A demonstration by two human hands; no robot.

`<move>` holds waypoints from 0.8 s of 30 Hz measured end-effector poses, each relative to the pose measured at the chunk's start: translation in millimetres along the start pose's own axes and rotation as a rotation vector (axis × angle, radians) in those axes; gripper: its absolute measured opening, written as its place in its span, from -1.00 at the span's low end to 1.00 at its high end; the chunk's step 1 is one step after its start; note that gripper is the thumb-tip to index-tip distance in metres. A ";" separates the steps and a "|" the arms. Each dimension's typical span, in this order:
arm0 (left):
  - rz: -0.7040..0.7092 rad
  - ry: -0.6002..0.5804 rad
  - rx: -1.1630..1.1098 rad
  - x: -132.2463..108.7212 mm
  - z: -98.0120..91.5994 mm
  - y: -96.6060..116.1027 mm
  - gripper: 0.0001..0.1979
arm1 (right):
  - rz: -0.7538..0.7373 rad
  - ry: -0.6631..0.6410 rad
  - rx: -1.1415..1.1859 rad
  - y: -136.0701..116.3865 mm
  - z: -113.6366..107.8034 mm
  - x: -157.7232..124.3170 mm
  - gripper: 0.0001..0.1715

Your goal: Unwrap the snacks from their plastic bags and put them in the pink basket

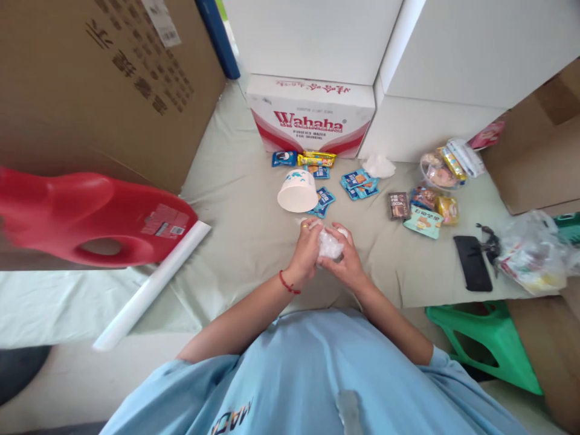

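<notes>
Between my two hands is a crumpled, whitish, translucent wad that looks like a thin plastic bag point(330, 244). My left hand point(307, 248), with a ring and a red string bracelet at the wrist, grips its left side. The fingers of my right hand point(345, 258) curl around its right side. Just beyond the hands, a white paper bowl point(297, 193) with a blue pattern lies tipped, its rim facing me. Small blue snack packets point(322, 202) lie beside and behind the bowl, and more blue packets point(359, 183) are spread to its right.
A Wahaba-style water carton marked Wahaha point(312, 118) stands behind yellow snack packs point(316, 158). Rightward are crumpled white plastic point(379, 165), a cocoa box point(399, 206), a snack tub point(437, 170), a phone point(472, 263) and a plastic bag point(530, 251). A red jug point(136, 205) lies left, beside a white roll point(151, 287).
</notes>
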State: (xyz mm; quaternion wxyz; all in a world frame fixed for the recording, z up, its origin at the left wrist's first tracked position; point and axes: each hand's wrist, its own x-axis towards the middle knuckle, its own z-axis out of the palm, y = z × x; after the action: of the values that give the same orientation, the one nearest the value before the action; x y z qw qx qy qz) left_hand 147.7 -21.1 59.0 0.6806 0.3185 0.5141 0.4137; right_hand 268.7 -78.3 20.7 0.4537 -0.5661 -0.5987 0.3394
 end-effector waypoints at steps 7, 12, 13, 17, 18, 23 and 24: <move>-0.187 -0.387 -0.033 -15.6 -4.5 20.5 -0.48 | 0.011 0.408 -0.230 27.7 -92.0 49.5 -0.67; 0.047 -0.207 0.203 -6.8 -24.6 20.5 -0.68 | -0.074 0.661 -0.649 55.1 -185.0 152.9 -0.64; 0.112 -0.132 0.275 -3.8 -30.5 18.5 -0.70 | -0.069 0.625 -0.718 60.4 -196.6 172.4 -0.62; 0.323 0.124 0.480 2.6 -61.5 14.8 -0.75 | -0.027 0.342 -0.885 72.2 -217.5 222.9 -0.37; 0.356 0.177 0.512 2.4 -70.1 15.4 -0.76 | -0.036 0.289 -0.892 71.2 -217.7 227.1 -0.33; 0.419 0.453 0.624 7.9 -108.1 20.7 -0.61 | -0.203 0.186 -0.825 46.6 -189.8 195.9 -0.42; 0.432 0.492 0.656 13.1 -113.5 21.1 -0.52 | -0.220 0.146 -0.812 41.7 -178.3 181.2 -0.45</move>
State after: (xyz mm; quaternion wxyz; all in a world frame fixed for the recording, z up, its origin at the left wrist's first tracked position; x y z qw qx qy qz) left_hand 35.0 1.1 41.0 0.3000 0.5090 0.6859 0.4248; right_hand 459.1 86.6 74.9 0.2687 -0.6540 -0.7070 -0.0154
